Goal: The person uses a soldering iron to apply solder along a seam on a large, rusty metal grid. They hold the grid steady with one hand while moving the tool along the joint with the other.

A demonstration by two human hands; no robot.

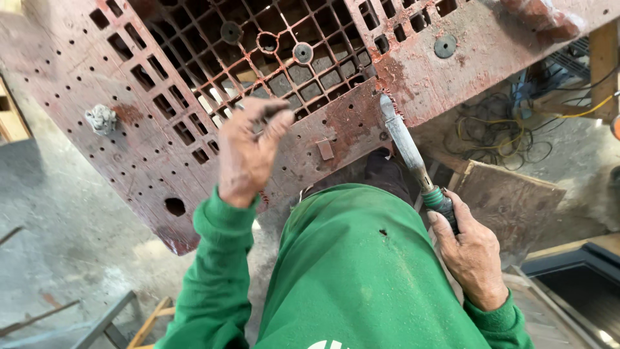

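Green sweatshirt filling the lower middle, two sleeves reaching up and out of it. Two bare hands: left hand raised against the red perforated panel, fingers bent loosely together on its grid, clamped on nothing visible; right hand low at the right, its grip wrapped tight on the green handle of one metal tool. Tool's long axis running diagonally, handle lower right, tip pointing up and left, touching the panel's lower edge beside a broken gap. One panel, worn and stained, tilted, cut off at the top and left. Three round discs on it. One grey lump stuck at its left, kind hard to make out. Tangled yellow cables on the floor at right, partly hidden.
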